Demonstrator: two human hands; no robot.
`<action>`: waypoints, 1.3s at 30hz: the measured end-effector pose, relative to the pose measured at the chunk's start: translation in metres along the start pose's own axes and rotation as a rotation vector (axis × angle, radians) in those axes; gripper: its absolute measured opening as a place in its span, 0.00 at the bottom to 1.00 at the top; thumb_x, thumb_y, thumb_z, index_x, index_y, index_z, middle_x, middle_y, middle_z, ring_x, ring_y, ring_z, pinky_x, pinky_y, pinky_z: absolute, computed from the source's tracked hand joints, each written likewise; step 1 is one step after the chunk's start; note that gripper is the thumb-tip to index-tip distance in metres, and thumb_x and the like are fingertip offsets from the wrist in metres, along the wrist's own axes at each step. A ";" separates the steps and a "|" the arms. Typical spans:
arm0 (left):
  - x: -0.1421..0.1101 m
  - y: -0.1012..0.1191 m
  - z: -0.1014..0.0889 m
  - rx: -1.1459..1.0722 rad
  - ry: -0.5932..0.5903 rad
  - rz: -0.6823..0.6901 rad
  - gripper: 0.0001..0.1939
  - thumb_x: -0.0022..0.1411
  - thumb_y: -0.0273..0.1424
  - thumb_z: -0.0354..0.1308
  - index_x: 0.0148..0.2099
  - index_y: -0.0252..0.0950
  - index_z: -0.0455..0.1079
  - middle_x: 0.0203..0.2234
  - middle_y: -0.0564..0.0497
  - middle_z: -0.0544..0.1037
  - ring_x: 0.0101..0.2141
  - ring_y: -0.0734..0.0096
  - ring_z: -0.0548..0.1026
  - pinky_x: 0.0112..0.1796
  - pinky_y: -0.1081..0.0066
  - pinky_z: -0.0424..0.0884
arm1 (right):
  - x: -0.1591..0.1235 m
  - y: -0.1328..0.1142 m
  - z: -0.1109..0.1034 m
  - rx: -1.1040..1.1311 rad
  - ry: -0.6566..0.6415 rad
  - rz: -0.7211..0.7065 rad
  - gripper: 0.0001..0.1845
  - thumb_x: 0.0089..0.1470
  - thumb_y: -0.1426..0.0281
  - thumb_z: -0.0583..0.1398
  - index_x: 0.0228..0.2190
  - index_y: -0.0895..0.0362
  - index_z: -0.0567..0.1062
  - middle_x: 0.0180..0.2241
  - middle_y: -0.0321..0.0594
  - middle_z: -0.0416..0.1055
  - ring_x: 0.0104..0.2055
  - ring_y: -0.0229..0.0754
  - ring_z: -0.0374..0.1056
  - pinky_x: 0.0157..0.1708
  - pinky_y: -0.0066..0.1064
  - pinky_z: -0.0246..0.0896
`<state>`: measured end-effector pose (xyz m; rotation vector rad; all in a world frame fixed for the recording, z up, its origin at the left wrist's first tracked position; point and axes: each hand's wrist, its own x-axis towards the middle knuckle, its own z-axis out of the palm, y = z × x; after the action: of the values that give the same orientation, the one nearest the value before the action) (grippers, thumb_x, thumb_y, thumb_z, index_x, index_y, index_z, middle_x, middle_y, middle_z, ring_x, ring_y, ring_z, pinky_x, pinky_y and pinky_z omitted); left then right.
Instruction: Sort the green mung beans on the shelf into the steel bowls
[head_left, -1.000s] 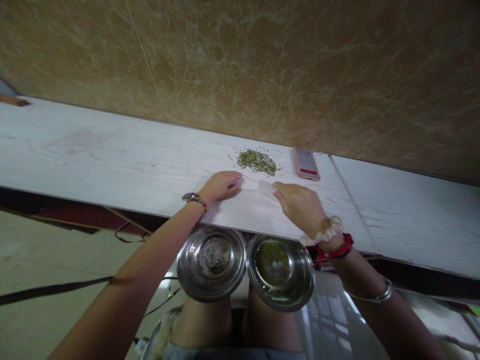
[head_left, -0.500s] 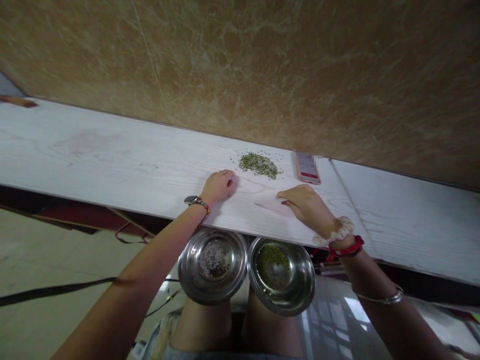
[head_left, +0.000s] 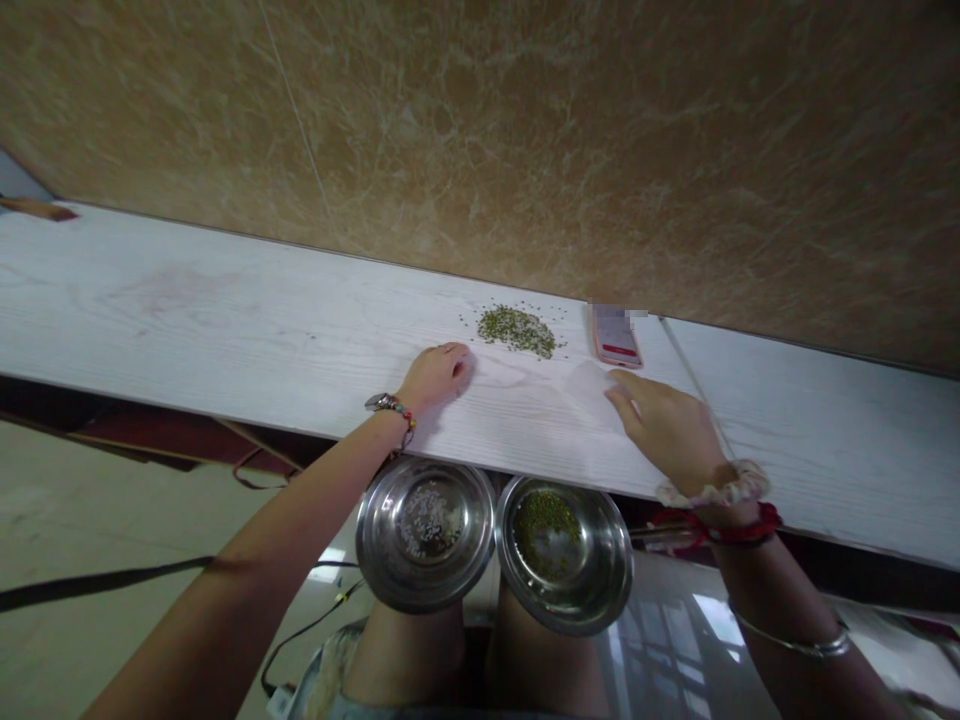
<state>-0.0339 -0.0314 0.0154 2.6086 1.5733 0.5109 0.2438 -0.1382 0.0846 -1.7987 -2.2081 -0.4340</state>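
A pile of green beans mixed with white grains (head_left: 517, 330) lies on the white wood-grain tabletop (head_left: 300, 335). My left hand (head_left: 437, 374) rests on the table just below and left of the pile, its fingers curled inward; whatever they hold, if anything, is hidden. To the right of the pile, my right hand (head_left: 664, 420) pinches a thin, translucent white plastic piece (head_left: 589, 388) against the tabletop. On my lap sit two steel bowls. White grains lie in the left bowl (head_left: 375, 560), while the right bowl (head_left: 611, 560) holds mostly green beans.
A phone (head_left: 616, 335) with a lit screen lies right of the pile, near the wall (head_left: 465, 140) behind the table. A brown wooden object (head_left: 37, 208) is at the far left. A seam crosses the tabletop right of the phone. Dark cables hang at the lower left.
My right hand has drawn the plastic piece to the right, away from the pile. My left hand has shifted slightly left and its fingers have curled. The pile looks the same.
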 end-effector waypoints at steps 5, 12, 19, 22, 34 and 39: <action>0.000 -0.008 0.004 -0.038 -0.024 0.062 0.16 0.62 0.25 0.46 0.49 0.33 0.69 0.47 0.42 0.77 0.46 0.62 0.75 0.51 0.63 0.69 | 0.004 0.000 -0.007 -0.056 -0.095 0.098 0.17 0.57 0.67 0.52 0.43 0.56 0.76 0.31 0.44 0.79 0.29 0.46 0.73 0.26 0.32 0.60; -0.002 -0.008 0.006 -0.014 -0.032 0.056 0.18 0.63 0.25 0.46 0.53 0.32 0.68 0.53 0.42 0.74 0.50 0.62 0.73 0.55 0.63 0.66 | 0.002 -0.004 -0.006 -0.025 -0.013 0.131 0.18 0.58 0.68 0.51 0.45 0.57 0.75 0.36 0.47 0.79 0.34 0.47 0.74 0.29 0.33 0.61; -0.001 -0.008 0.008 0.009 -0.015 0.063 0.19 0.63 0.25 0.45 0.53 0.33 0.69 0.53 0.42 0.74 0.50 0.63 0.74 0.55 0.62 0.67 | 0.001 -0.010 -0.002 -0.046 -0.004 0.141 0.17 0.58 0.68 0.51 0.42 0.57 0.76 0.31 0.46 0.79 0.30 0.48 0.73 0.26 0.33 0.59; -0.001 -0.012 0.005 -0.005 -0.057 0.086 0.19 0.63 0.26 0.45 0.54 0.31 0.68 0.55 0.41 0.72 0.53 0.63 0.72 0.56 0.63 0.65 | 0.006 -0.009 -0.005 -0.085 -0.058 0.173 0.18 0.57 0.68 0.51 0.42 0.57 0.76 0.28 0.47 0.78 0.27 0.48 0.72 0.25 0.33 0.58; -0.029 -0.074 -0.015 -0.025 -0.071 0.134 0.21 0.64 0.32 0.44 0.56 0.32 0.67 0.56 0.43 0.71 0.57 0.64 0.68 0.57 0.64 0.62 | 0.022 -0.028 0.001 0.011 -0.067 0.147 0.18 0.56 0.67 0.51 0.41 0.59 0.77 0.27 0.46 0.78 0.31 0.48 0.73 0.28 0.33 0.60; -0.041 -0.091 -0.020 -0.031 -0.044 0.069 0.22 0.63 0.33 0.44 0.56 0.33 0.66 0.55 0.43 0.72 0.56 0.62 0.68 0.57 0.62 0.64 | 0.031 -0.041 0.004 0.091 -0.066 0.094 0.16 0.55 0.68 0.52 0.39 0.58 0.78 0.27 0.46 0.78 0.30 0.47 0.72 0.28 0.31 0.59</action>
<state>-0.1350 -0.0255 0.0044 2.6400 1.4563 0.4750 0.1971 -0.1166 0.0902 -1.8838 -2.1380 -0.2546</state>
